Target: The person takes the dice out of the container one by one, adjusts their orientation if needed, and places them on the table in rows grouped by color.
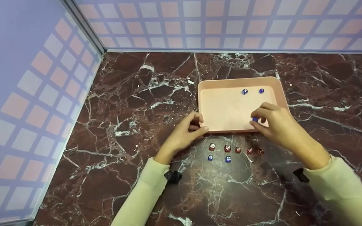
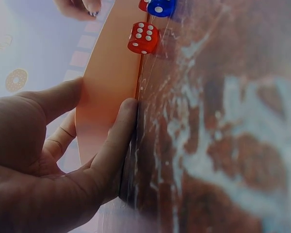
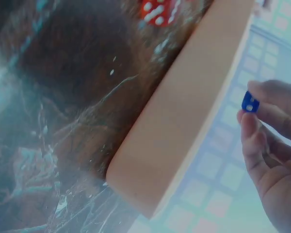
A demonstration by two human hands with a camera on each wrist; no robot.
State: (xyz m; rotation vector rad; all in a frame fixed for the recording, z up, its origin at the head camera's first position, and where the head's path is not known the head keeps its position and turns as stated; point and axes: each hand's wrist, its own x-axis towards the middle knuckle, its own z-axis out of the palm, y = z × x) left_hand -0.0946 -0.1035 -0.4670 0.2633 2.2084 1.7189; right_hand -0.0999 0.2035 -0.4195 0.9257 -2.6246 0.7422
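My right hand (image 1: 276, 122) pinches a blue die (image 3: 250, 102) between thumb and fingertips, above the right part of a shallow peach tray (image 1: 225, 83). With thumb and fingers around its front left corner, my left hand (image 1: 185, 130) holds the tray. Two blue dice lie inside by the far wall, one blue die (image 1: 245, 91) left of the other blue die (image 1: 261, 90). On the tabletop before the tray, several red dice (image 1: 227, 148) form a row. Nearer to me sit a blue die (image 1: 210, 157) and another blue die (image 1: 228, 159).
The tabletop (image 1: 130, 110) is dark red marble with white veins. A checkered back wall (image 1: 193, 25) rises behind it, and a similar side panel (image 1: 42, 94) stands at the left. Black wrist devices show at the left cuff (image 1: 173, 176) and right cuff (image 1: 301, 175).
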